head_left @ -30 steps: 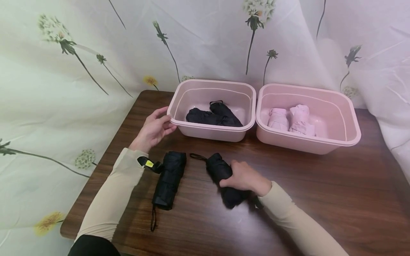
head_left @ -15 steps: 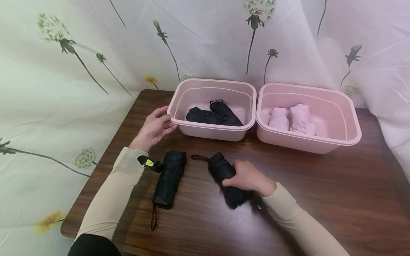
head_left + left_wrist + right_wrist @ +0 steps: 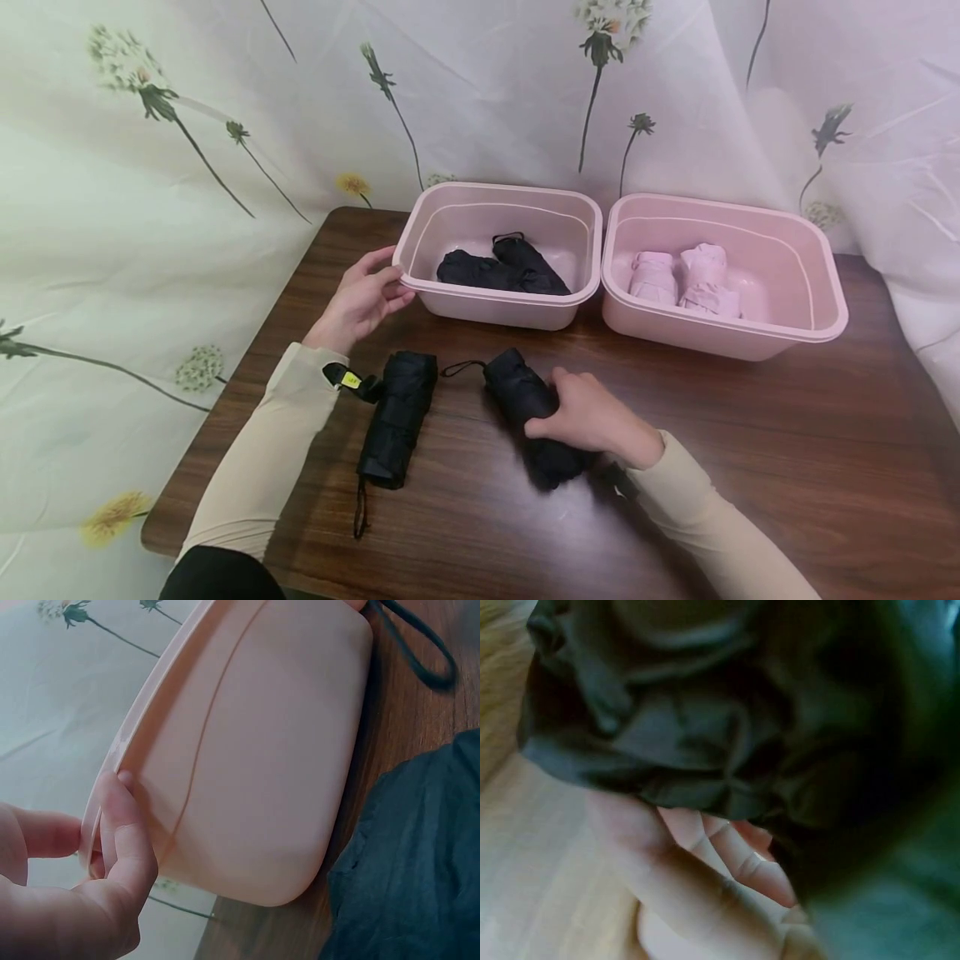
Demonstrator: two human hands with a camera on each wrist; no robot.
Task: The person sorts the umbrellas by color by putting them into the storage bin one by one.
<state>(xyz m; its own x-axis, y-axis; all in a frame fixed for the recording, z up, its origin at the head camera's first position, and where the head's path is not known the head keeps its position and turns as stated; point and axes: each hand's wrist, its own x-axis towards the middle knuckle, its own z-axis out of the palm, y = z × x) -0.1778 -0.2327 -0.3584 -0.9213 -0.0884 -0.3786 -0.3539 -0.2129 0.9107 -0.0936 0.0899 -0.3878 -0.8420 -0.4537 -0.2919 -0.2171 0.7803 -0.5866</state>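
My right hand (image 3: 588, 417) grips a folded black umbrella (image 3: 517, 387) at the middle of the table, its wrist loop pointing left. In the right wrist view the umbrella's dark fabric (image 3: 667, 750) fills much of the picture, with fingers curled beneath it. At the left pink tub (image 3: 495, 312), my left hand (image 3: 360, 302) pinches the rim's left corner, thumb and fingers on either side of it. Two black umbrellas (image 3: 476, 271) lie crossed inside that tub. Another folded black umbrella (image 3: 397, 421) lies on the table below my left hand, its loop towards me.
A second pink tub (image 3: 720, 340) stands right beside the first, holding pink folded umbrellas (image 3: 703, 275). Both tubs are at the back of the brown wooden table (image 3: 787, 467). A white cloth (image 3: 480, 100) printed with dandelions hangs behind and to the left.
My right hand has shifted a little to the right on the umbrella, and the umbrella's loop end has risen slightly. My left hand keeps its place on the tub rim.
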